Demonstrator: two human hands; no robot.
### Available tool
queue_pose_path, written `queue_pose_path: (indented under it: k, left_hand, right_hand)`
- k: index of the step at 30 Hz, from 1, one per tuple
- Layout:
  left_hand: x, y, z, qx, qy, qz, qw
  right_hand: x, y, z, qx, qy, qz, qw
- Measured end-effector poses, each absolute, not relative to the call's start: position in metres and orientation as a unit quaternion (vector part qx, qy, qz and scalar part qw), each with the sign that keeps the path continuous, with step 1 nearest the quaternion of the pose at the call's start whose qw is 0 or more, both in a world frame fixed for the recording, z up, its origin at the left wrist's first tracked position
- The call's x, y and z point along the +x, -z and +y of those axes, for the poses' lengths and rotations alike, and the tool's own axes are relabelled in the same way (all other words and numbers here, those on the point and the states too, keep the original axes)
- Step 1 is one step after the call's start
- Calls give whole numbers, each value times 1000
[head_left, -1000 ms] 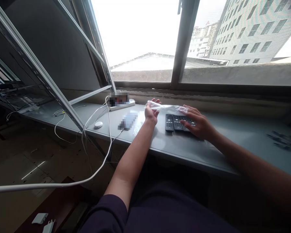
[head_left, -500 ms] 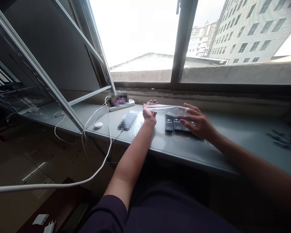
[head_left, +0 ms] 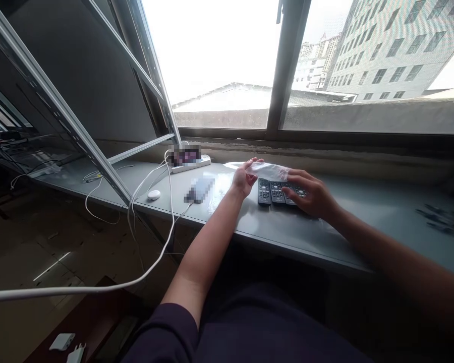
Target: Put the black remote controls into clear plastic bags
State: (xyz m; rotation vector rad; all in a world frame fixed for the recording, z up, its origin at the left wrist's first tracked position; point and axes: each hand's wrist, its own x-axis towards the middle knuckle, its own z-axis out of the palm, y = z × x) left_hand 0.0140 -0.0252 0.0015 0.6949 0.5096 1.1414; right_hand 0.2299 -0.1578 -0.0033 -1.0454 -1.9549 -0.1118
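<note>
A clear plastic bag (head_left: 270, 172) is stretched between my two hands above the table. My left hand (head_left: 245, 179) is closed on it partway along, and the bag's left end sticks out beyond the fingers. At its other end my right hand (head_left: 310, 191) pinches the plastic between thumb and fingers. Below and partly behind the right hand, several black remote controls (head_left: 264, 192) lie side by side on the table. More clear plastic (head_left: 216, 197) lies flat to the left of my left forearm.
A blurred-out phone-like object (head_left: 200, 190) with a cable lies on the grey table (head_left: 249, 222). Left of it are a round white object (head_left: 153, 195), a white power strip (head_left: 192, 165) and a looping white cable (head_left: 162, 252). A metal frame (head_left: 68, 126) slants across the left; dark items (head_left: 444, 219) lie far right.
My left hand has slid right along the bag, closer to my right hand, so the bag's left end now extends past it. My right hand has barely moved.
</note>
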Motion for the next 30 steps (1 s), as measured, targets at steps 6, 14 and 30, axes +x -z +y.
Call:
queue_pose_path:
  k: [6,14,30]
  left_hand:
    - [9,-3,-22,239,-583,222,744]
    - [9,-3,-24,221,-577,213,757]
    - [10,-1,-24,226,-569,214,761]
  right_hand:
    - [247,11,-147,-495,109,-744,435]
    - [287,56,-115,-628,115,-723,264]
    - [297,61,-110,-740,93,-631,212]
